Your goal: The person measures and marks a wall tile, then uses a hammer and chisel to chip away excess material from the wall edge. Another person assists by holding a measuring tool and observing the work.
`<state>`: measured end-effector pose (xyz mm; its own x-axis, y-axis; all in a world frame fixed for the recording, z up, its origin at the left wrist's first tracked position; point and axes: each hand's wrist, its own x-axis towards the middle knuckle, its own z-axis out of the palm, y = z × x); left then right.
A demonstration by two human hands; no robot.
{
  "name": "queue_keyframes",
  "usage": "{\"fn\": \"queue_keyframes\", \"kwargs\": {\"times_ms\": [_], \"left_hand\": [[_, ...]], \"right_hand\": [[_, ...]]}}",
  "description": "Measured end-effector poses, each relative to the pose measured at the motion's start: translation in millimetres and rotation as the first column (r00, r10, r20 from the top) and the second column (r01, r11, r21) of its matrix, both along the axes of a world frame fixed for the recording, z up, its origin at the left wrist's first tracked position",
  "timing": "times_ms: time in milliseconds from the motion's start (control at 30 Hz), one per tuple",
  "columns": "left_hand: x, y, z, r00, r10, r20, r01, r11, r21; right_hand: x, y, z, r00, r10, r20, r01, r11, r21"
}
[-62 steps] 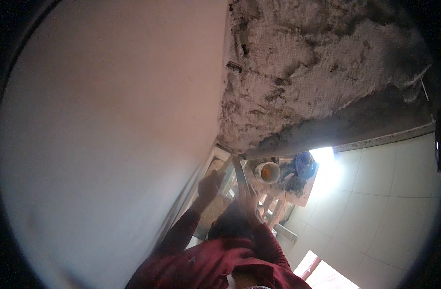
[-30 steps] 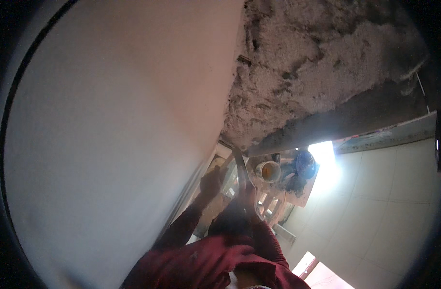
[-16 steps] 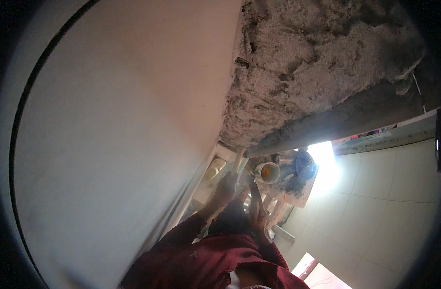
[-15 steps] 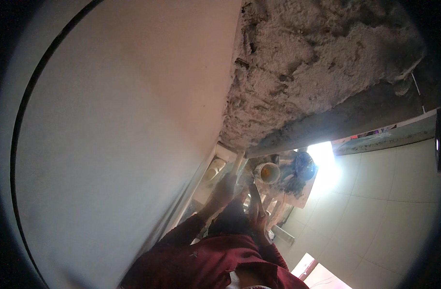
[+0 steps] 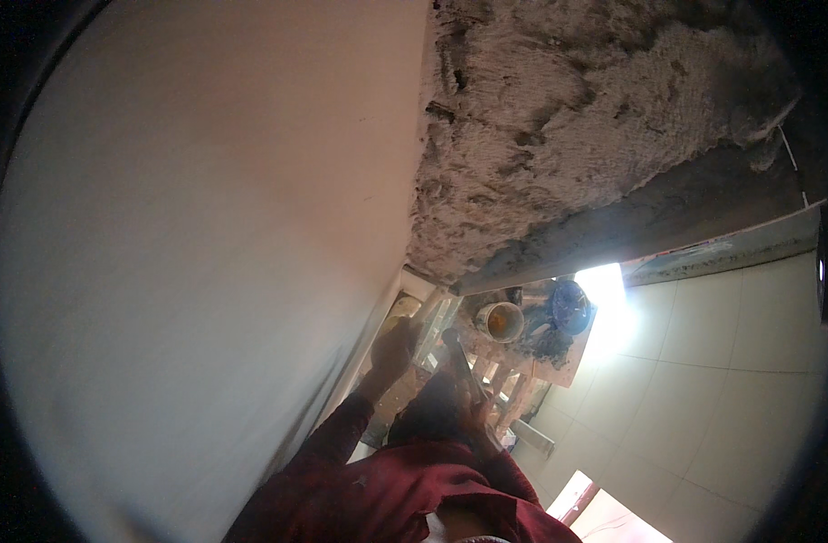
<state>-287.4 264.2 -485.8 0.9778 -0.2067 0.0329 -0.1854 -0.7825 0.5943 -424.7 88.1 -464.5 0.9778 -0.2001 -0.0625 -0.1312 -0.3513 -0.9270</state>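
My left hand (image 5: 394, 348) is low beside the smooth pale wall panel (image 5: 251, 226), its fingers dim and smeared. A pale narrow strip lies just past its fingertips; whether the hand holds it I cannot make out. Closer to my body, my right hand (image 5: 479, 412) is wrapped round a long-handled tool (image 5: 462, 360). The tool slants up and left to a dark rounded end, like a hammer's head, though its kind is not clear. My dark trousers show between the two hands.
Rough mortar-covered wall (image 5: 559, 136) rises ahead, meeting the panel in a corner. Below it, a board (image 5: 563, 371) bears a white bucket (image 5: 499, 322) with something orange inside, a blue basin (image 5: 571, 308) and dark grey mortar. Pale floor tiles (image 5: 685, 398) spread to the right.
My left hand has moved left and slightly back, away from the corner. The tool in my right hand has swung, its far end now further left. My view has shifted a little.
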Motion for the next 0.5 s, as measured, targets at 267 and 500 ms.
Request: {"fn": "queue_keyframes", "kwargs": {"times_ms": [267,500], "left_hand": [[6,-7,-3,0.976,-0.029,0.218,0.025,0.999,0.023],[11,4,-6,0.963,-0.004,0.269,0.007,1.000,-0.010]], "right_hand": [[39,-1,-92,0.999,-0.017,0.030,0.016,0.999,0.035],[57,6,-75,0.990,0.017,0.142,0.002,0.991,-0.130]]}}
